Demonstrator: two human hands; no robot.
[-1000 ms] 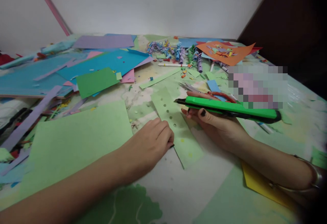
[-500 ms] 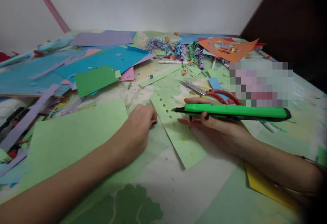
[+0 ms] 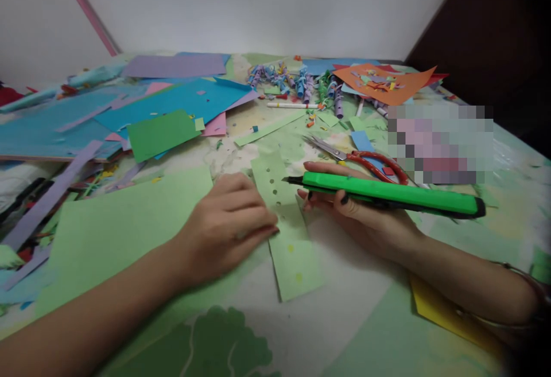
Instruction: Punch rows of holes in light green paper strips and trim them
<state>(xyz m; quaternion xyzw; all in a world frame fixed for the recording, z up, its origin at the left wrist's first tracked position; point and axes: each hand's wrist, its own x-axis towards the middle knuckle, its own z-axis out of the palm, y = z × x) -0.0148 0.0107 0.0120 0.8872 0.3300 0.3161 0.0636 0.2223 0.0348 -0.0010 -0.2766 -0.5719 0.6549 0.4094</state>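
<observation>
A light green paper strip with a row of small punched holes and a couple of yellow spots lies between my hands. My left hand is closed, its fingertips pinched at the strip's left edge. In my right hand is a green box cutter, lying across the thumb and palm with its blade tip pointing left over the strip. The fingertips of that hand are at the strip's right edge. Just beyond the cutter lies a pair of scissors with red handles.
A larger light green sheet lies under my left forearm. Blue and dark green sheets are farther left. Fringed paper rolls and an orange sheet holding scraps lie at the back. A yellow sheet sits under my right forearm.
The strip has turned, its near end swinging left. My left hand has reached right to the strip's edge. My right hand and the box cutter have shifted slightly left, the cutter's rear end dipping.
</observation>
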